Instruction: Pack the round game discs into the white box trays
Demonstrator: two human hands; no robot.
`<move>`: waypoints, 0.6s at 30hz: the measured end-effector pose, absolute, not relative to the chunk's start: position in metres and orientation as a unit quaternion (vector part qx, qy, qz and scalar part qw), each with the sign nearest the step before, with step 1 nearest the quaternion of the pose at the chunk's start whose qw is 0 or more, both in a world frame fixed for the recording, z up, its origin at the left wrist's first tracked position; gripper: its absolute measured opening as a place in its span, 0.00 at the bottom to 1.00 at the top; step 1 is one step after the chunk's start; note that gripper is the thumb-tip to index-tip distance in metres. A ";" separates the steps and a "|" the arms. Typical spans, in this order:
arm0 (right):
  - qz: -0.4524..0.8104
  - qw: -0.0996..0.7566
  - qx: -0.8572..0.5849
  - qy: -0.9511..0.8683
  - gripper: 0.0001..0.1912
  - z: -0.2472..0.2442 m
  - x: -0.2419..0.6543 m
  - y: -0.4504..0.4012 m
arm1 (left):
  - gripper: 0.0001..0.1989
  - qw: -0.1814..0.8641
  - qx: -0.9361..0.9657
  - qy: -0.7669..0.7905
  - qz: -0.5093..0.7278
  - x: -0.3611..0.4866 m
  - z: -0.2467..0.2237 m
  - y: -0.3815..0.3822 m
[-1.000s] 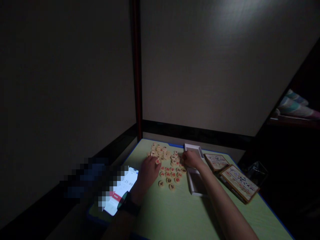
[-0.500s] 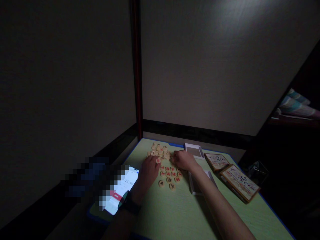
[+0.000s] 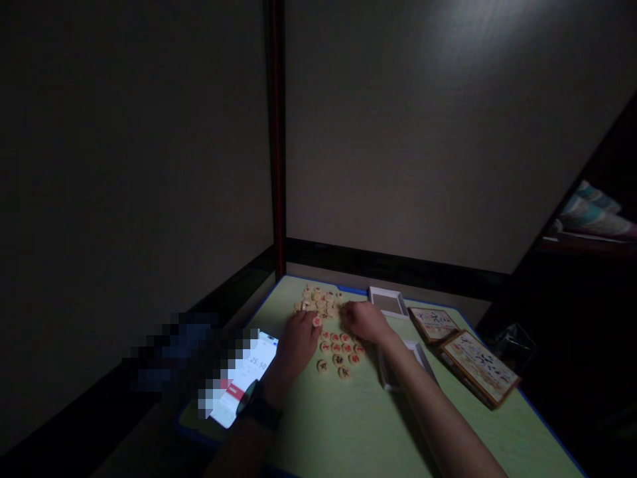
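Observation:
My left hand [image 3: 297,342] is closed on a round wooden piece with a red character [image 3: 317,321], at the near side of a loose pile of pale round pieces [image 3: 318,300]. To the right of the pile is my right hand [image 3: 365,320], its fingers curled down at the pile's edge; what they hold, if anything, is hidden. Nearer me, between the hands, lie rows of red-marked pieces [image 3: 336,347]. Two dark-marked pieces [image 3: 323,366] lie closest to me.
A lit phone [image 3: 249,372] lies left of my left wrist. An open white tray [image 3: 388,302] stands at the back; a second [image 3: 391,372] is partly under my right forearm. Two printed boxes [image 3: 480,365] lie on the right of the green table [image 3: 318,431].
My right hand has shifted slightly away from the rows, and a piece at the pile's back right now shows. My left hand still holds the red-marked piece. The view has moved a little.

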State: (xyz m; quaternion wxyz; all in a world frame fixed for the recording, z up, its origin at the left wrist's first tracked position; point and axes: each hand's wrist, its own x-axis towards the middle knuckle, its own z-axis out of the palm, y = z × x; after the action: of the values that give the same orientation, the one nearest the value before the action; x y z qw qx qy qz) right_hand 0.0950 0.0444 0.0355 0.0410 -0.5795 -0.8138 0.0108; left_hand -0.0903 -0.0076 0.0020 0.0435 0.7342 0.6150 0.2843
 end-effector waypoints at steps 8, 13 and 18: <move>0.026 0.030 -0.569 -0.821 0.09 0.033 0.097 0.044 | 0.08 0.033 0.746 0.603 0.281 -0.091 0.000 -0.007; 0.032 0.027 -0.557 -0.830 0.07 0.029 0.093 0.043 | 0.08 0.027 0.750 0.603 0.272 -0.091 -0.001 -0.006; 0.065 0.051 -0.537 -0.839 0.08 0.021 0.093 0.047 | 0.06 0.030 0.746 0.603 0.279 -0.091 -0.001 -0.006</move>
State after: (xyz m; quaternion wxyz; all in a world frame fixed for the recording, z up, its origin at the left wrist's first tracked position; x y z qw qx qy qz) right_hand 0.0933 0.0465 0.0212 0.0508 -0.5371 -0.8395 0.0652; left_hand -0.0907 -0.0061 -0.0012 0.0301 0.7463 0.6033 0.2794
